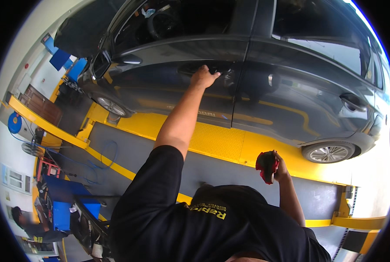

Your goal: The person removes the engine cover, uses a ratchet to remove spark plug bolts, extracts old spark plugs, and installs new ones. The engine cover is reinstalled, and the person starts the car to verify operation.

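My left arm stretches forward to the side of a dark grey car (160,91). My left hand (205,77) is at the front door's handle (223,71), with its fingers curled over it; part of the handle is hidden. The front door (147,81) looks closed, flush with the rear door (291,96). Off to the right and lower, my right hand (281,167) is closed around a crumpled red and dark cloth (266,167), held apart from the car. The fingers behind the cloth are partly hidden.
The car stands on a yellow lift platform (216,139), with a yellow rail (51,124) to the left. A blue hose (105,159) lies on the grey floor. Tool carts (61,196) stand at the lower left, where another person (35,225) is near them.
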The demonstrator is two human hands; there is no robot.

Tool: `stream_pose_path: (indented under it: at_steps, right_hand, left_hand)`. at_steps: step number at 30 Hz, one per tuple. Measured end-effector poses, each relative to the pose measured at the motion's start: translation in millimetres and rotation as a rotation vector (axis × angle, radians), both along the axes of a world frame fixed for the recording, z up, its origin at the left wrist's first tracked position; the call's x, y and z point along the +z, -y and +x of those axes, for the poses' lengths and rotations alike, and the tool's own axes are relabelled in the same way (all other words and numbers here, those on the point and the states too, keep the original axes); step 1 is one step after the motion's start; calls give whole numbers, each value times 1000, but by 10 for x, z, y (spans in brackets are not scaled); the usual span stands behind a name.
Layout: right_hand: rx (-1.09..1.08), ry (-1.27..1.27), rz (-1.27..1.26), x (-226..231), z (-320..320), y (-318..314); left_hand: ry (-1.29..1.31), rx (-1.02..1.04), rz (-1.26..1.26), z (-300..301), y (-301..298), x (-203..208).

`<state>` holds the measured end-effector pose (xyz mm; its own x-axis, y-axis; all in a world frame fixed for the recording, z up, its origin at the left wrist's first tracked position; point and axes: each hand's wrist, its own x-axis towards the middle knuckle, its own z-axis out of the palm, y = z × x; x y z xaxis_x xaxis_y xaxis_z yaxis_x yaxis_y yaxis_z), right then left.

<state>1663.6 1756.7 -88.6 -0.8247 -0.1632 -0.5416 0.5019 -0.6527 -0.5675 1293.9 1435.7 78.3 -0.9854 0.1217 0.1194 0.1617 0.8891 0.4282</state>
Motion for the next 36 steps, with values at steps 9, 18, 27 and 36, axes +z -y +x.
stream_pose_path:
  at_steps: [9, 18, 27, 36]
  right_hand:
    - [83, 13, -102, -48, -111, 80]
    - [463, 5, -113, 388, -1478, 1119]
    - [991, -130, -51, 459, -2627, 2723]
    - [1092, -153, 199, 508, -4792, 4636]
  left_hand:
    - [-59, -61, 116, 1812, 1105, 85]
    - [-48, 258, -21, 4295, 2715, 449]
    - [-336, 940, 567, 5475, 2264, 11]
    - [-604, 1589, 145, 5431, 1903, -372]
